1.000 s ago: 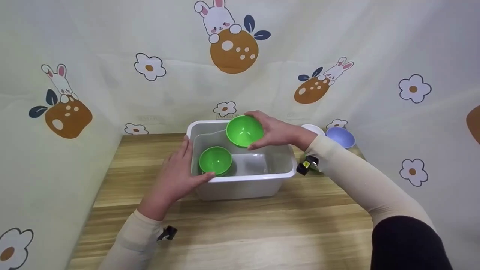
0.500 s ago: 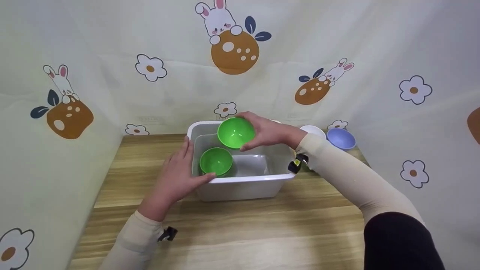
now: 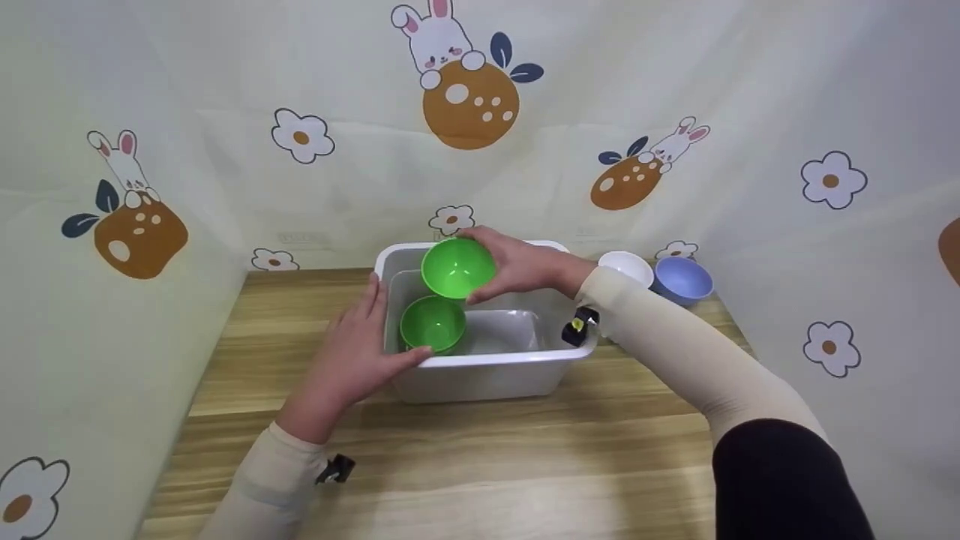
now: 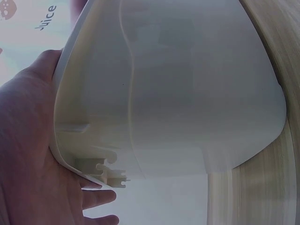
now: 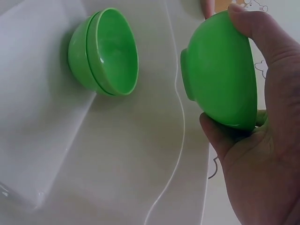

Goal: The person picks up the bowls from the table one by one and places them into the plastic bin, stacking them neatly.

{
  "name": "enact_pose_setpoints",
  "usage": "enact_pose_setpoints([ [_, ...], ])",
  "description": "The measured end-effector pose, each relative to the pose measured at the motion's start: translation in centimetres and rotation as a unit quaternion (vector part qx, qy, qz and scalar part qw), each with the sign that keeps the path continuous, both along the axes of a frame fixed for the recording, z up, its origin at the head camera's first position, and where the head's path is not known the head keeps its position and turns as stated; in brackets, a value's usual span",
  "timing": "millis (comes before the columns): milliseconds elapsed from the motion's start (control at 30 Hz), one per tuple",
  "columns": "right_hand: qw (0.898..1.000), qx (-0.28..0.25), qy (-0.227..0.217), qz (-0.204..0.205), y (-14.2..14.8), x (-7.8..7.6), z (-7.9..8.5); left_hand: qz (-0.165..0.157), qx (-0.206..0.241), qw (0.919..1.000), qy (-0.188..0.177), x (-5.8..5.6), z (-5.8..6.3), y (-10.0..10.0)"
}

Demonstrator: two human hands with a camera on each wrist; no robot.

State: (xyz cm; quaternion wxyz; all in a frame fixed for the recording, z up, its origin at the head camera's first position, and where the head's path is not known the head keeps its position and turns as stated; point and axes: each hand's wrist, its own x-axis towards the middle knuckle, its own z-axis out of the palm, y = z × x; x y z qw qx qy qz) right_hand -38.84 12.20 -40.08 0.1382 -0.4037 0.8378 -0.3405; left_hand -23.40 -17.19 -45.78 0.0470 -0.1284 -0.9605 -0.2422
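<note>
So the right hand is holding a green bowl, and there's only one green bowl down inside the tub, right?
Not quite: the right wrist view shows two nested green bowls inside the tub, not one. The right hand is holding another green bowl.

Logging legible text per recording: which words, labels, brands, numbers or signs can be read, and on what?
"Juice": on the patterned backdrop, left wrist view.
Faint lettering low on that backdrop, head view: too blurred to read.
Tub and held green bowl: none visible.
</note>
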Motion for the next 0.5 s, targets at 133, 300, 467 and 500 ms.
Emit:
enact_pose_setpoints([
  [133,1.000,-0.008,0.004,-0.001,-0.4,0.0,-0.5,0.001,-0.001,1.0000,0.001,0.0,-0.1,-0.1],
  [300,1.000,-0.023,0.006,0.002,-1.1,0.0,-0.8,0.003,-0.005,1.0000,0.001,0.1,-0.1,-0.1],
  [467,1.000,-0.017,0.012,0.005,-1.7,-0.1,-1.0,0.001,-0.010,1.0000,0.002,0.1,-0.1,-0.1],
  [500,1.000,-0.017,0.011,0.006,-1.8,-0.1,-1.1,0.001,-0.009,1.0000,0.002,0.1,-0.1,-0.1],
])
